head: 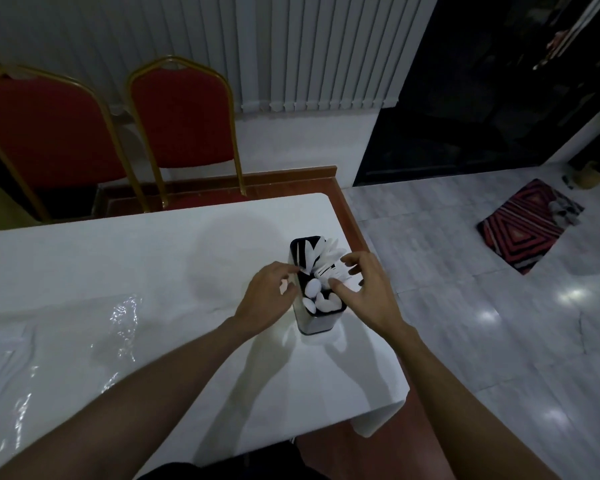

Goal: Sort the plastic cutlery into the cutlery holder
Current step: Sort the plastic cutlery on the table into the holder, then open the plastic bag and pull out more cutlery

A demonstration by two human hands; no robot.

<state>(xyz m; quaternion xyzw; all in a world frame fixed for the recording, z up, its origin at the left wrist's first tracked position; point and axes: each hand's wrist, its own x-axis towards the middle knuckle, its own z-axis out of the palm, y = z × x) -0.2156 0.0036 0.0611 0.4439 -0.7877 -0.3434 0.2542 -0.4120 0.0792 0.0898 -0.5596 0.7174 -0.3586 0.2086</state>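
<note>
Near the table's [118, 258] right edge, the boxy, black-lined cutlery holder [317, 323] bristles with white plastic cutlery [329, 265]; left hand [267, 299] and right hand [371, 292] flank it, fingers loose, grasping nothing.

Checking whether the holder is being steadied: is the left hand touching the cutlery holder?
Touching. The head view shows the left hand with its fingers against the left side of the cutlery holder, no gap visible.

Both forearms were bare to the elbow, with no sleeves showing. The left hand [269, 296] and right hand [368, 292] wore nothing. Dark clothing [229, 471] showed below.
</note>
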